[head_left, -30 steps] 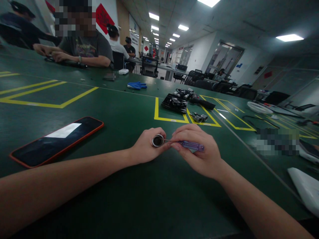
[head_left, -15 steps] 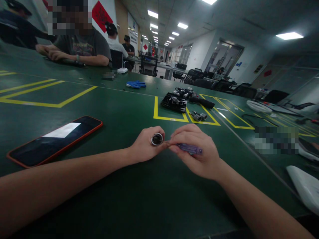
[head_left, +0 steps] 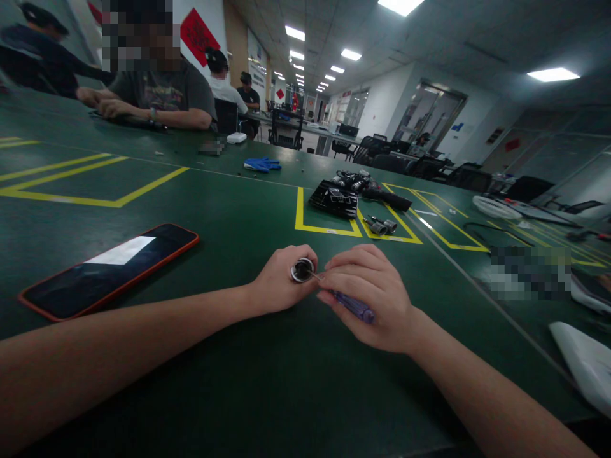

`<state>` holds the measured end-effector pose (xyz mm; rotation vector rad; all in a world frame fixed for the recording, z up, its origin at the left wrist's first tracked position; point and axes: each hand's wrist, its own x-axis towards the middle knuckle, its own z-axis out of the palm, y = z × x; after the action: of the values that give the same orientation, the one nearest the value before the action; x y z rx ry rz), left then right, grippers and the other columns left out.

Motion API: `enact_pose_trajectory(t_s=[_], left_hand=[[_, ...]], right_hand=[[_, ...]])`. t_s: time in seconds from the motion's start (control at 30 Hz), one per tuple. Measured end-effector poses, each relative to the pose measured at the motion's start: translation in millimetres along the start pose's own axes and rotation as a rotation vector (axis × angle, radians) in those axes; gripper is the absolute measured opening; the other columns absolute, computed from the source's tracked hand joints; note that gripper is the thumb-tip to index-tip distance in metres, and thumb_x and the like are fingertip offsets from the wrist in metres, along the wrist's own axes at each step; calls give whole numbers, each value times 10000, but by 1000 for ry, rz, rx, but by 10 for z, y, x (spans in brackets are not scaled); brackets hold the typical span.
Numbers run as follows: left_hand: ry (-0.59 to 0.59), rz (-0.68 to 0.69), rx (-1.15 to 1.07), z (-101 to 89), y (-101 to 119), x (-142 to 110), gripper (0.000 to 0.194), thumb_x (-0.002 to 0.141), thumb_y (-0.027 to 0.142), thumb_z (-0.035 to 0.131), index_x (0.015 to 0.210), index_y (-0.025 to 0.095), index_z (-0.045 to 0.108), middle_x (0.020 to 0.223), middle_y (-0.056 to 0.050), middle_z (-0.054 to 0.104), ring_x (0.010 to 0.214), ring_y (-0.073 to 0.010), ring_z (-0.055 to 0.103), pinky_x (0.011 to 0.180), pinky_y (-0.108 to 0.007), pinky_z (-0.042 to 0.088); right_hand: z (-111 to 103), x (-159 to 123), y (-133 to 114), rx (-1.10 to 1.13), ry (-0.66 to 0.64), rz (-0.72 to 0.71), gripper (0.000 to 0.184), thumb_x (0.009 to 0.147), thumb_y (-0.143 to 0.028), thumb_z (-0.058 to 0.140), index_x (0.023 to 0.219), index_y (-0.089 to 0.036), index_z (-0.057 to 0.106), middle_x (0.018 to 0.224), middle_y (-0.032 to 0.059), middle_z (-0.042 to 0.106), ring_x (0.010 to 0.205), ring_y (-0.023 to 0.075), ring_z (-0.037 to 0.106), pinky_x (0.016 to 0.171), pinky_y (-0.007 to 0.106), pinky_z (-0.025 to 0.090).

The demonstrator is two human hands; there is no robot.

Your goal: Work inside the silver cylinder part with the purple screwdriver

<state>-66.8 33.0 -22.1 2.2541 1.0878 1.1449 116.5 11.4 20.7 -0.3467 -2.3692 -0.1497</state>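
Observation:
My left hand (head_left: 282, 280) is wrapped round a cylindrical metal part (head_left: 295, 278), whose round open end faces me and looks dark inside. In my right hand (head_left: 375, 289) is a screwdriver (head_left: 354, 308) with a translucent purple handle, pinched between thumb and fingers. Its thin shaft slants up and left to the rim of the metal part, and the tip appears to be at or just inside the opening. How deep the tip sits I cannot tell. Both hands are close together above the green table (head_left: 267, 388); most of the metal part is hidden by my left fingers.
A phone with an orange case (head_left: 114, 270) lies at left. Beyond my hands are a black packet (head_left: 334, 200), several dark cables, and small metal connectors (head_left: 380, 226) within yellow tape. A blue glove (head_left: 262, 165) lies farther back. Across the table sits a person (head_left: 160, 95).
The screwdriver has tilted: its handle end has dropped and swung left, and the shaft now points up toward the metal part's opening. My left hand has stayed nearly in place.

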Motion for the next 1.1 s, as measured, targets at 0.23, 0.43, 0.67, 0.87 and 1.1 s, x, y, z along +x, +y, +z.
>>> enact_pose_trajectory(t_s=[0.23,0.43,0.67,0.87,1.1], left_hand=[[19,43,-77,19,-30,-7,265,765,403,571,702,152,519,627,9,540,566,-116,490,530,-240,393],[13,50,-199,41,-29,-13,193,771,326,587,737,142,541,681,-6,585,625,-126,552,570,-245,448],[32,14,-175,46,-5,-5,254,759,374,601,695,141,522,636,1,567,571,-113,525,533,-237,439],[26,6,-190,35,-13,-8,245,764,376,602,741,138,548,641,1,578,588,-118,536,528,-234,432],[18,-8,-198,30,-9,-14,235,764,370,602,757,138,562,659,-6,598,615,-129,558,549,-247,452]], right_hand=[[-41,233,34,62,-59,172,74,828,-214,544,830,-170,604,771,39,668,777,162,592,727,312,432],[-8,387,52,34,-77,175,116,822,-214,548,767,-137,616,714,44,658,702,162,576,684,310,413],[63,318,81,87,90,248,85,817,-224,562,767,-166,598,712,13,649,680,131,572,669,278,420],[43,274,54,87,81,210,59,816,-209,561,796,-170,600,722,23,648,712,150,578,696,299,424],[11,265,27,102,-5,219,66,822,-171,522,828,-175,588,773,36,643,765,170,573,724,324,423]])
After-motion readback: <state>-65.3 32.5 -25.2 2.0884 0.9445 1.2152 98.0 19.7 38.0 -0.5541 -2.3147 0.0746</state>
